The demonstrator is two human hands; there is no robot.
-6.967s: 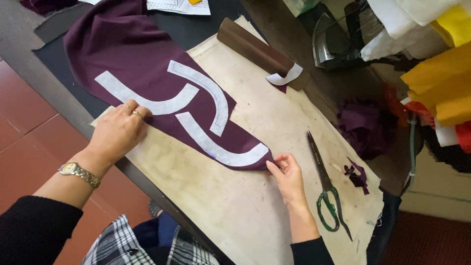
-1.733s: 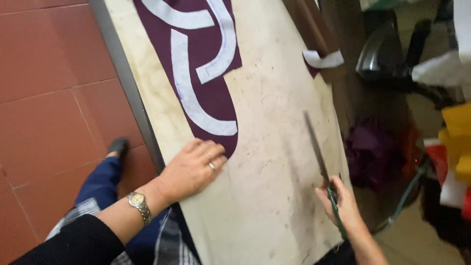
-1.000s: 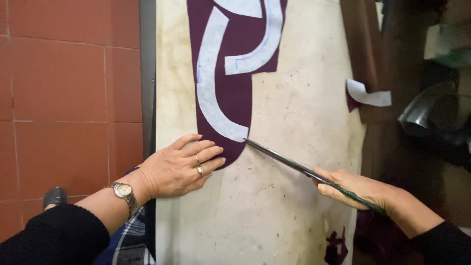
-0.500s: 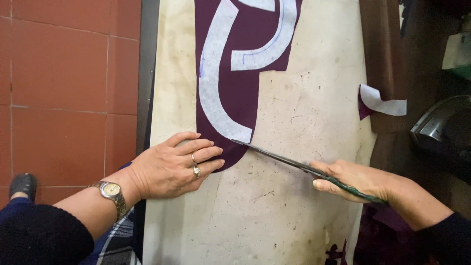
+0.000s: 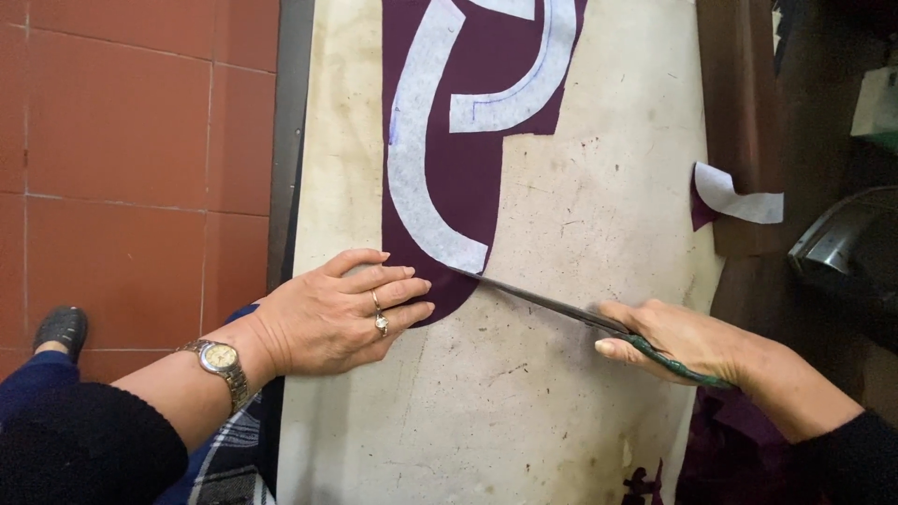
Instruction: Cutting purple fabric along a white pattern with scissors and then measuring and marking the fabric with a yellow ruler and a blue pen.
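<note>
Left hand (image 5: 332,313) lies flat, palm down, fingers together and slightly fanned, pressing the near end of the cloth (image 5: 468,168) onto the board (image 5: 580,402). Fingertips sit on the cloth's rounded tip; palm and heel rest on bare board. Ring on one finger, watch (image 5: 220,360) on the wrist.

Right hand (image 5: 678,339) is closed around the green handles of the scissors (image 5: 561,309). Blades run from that hand toward the left fingertips, tip touching the cloth edge just past the left index finger. Can't tell how far the blades are parted; they read as one thin line.

Cloth is dark purple, stretching away from both hands up the board. White curved pattern pieces (image 5: 421,159) lie on it; the long one ends right at the scissor tip.

Beyond the right hand, well apart: a small purple scrap with a white strip (image 5: 734,198) at the board's edge. Beside the left forearm, red tile floor (image 5: 131,150) and a shoe (image 5: 61,329).
</note>
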